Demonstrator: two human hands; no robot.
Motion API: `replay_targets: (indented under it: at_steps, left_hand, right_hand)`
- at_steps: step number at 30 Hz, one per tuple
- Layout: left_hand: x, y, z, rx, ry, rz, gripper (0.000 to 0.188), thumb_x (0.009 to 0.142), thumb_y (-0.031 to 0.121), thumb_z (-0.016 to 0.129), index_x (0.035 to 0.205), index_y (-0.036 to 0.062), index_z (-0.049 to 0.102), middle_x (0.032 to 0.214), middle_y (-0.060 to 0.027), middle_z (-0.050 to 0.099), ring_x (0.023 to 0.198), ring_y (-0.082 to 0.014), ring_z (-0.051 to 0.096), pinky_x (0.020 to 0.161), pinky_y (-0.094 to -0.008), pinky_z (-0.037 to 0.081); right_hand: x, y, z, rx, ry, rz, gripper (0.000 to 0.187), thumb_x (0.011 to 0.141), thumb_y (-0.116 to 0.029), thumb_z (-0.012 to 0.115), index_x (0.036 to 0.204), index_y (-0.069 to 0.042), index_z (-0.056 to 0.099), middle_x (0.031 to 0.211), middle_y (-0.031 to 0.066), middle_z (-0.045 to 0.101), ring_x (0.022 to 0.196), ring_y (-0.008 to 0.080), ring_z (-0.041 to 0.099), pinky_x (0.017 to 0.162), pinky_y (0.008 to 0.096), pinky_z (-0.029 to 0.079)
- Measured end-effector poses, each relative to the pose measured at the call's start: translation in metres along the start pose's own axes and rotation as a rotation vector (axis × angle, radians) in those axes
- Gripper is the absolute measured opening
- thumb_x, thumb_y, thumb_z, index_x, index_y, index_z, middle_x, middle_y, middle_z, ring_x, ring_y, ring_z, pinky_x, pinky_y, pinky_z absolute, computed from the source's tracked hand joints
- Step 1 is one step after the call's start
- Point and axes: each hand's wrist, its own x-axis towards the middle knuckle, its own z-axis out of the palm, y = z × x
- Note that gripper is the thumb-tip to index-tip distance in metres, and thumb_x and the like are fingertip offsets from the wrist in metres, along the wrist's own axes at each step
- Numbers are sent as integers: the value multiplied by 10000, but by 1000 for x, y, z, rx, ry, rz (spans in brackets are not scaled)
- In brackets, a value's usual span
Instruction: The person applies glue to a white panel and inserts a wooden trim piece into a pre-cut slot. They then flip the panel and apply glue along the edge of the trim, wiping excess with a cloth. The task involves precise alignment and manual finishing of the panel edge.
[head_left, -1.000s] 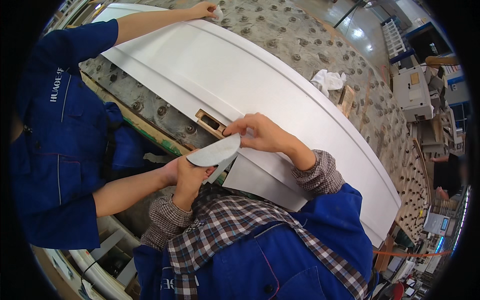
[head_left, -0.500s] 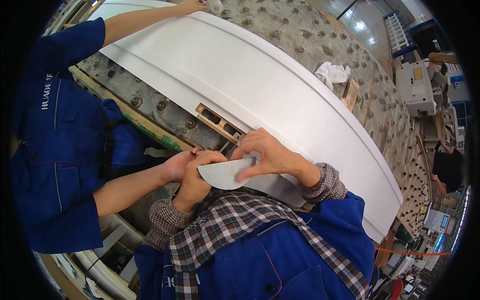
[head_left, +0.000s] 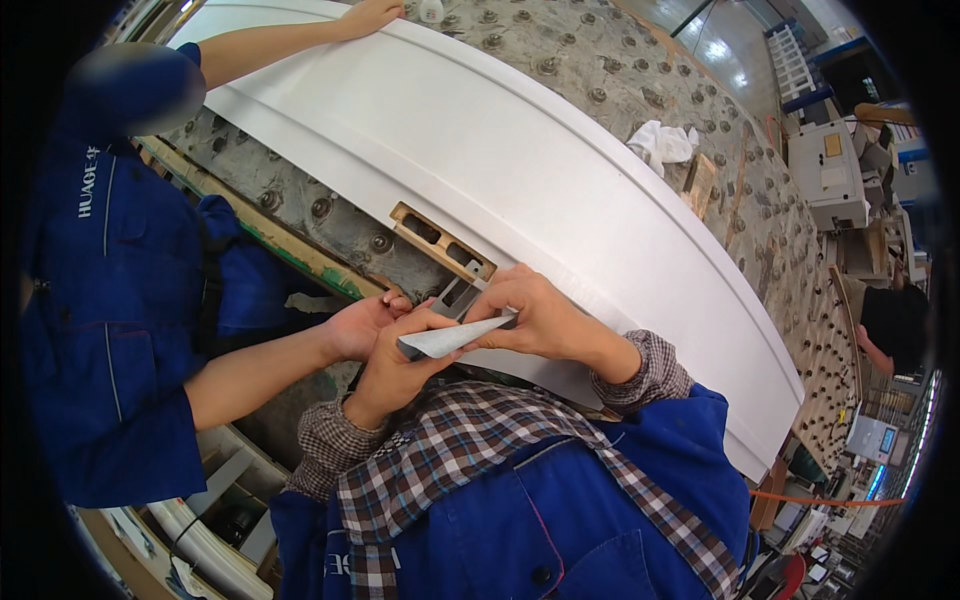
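A pale grey sheet, like sandpaper (head_left: 450, 340), is folded over between my two hands just in front of my chest. My left hand (head_left: 388, 372) grips its left end, with a dark grey edge showing beneath the sheet. The fingers of my right hand (head_left: 535, 315) pinch the other end. Just beyond them, a light wooden piece with oval slots (head_left: 440, 240) lies along the near edge of a long white panel (head_left: 420, 130). A grey metal part (head_left: 460, 296) shows between that wood and my hands. A co-worker's hand (head_left: 365, 328) is close beside my left hand.
The co-worker in blue (head_left: 120, 290) stands at my left; their other hand (head_left: 370, 18) rests on the panel's far edge. A white bottle (head_left: 431, 12), crumpled white cloth (head_left: 662, 145) and wood block (head_left: 700, 183) lie on the studded table (head_left: 620, 60). A grey cabinet (head_left: 830, 175) stands far right.
The sheet, earlier a broad half-round flap, is now folded narrower, with my right fingers at its right end. The co-worker's far hand has left the white bottle and sits on the panel edge.
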Motion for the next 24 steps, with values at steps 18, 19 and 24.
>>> replay_targets:
  at_steps: [18, 19, 24]
  left_hand:
    - [2, -2, -5, -351, 293, -251, 234, 941, 119, 660, 1060, -82, 675, 1030, -116, 683, 915, -149, 642, 832, -251, 515]
    - [2, -3, -6, -305, 257, -269, 274, 957, 145, 642, 1109, -82, 655, 1040, -124, 679, 906, -159, 646, 831, -255, 518]
    - [8, 10, -25, -707, 234, -364, 537, 1046, 353, 436, 1452, 9, 362, 1230, -132, 599, 1038, -204, 621, 866, -305, 531]
  right_hand:
    - [-19, 1, -11, -40, 90, -280, 528, 724, -121, 795, 1223, -61, 633, 1179, 86, 638, 1007, 261, 606, 848, 356, 507]
    - [-16, 3, -7, -156, 122, -372, 505, 723, -116, 800, 1200, -59, 643, 1159, 91, 642, 990, 269, 609, 839, 360, 512]
    - [-3, 10, -9, -82, 235, -117, 166, 842, -194, 765, 948, -68, 746, 753, 69, 671, 645, 188, 606, 573, 306, 462]
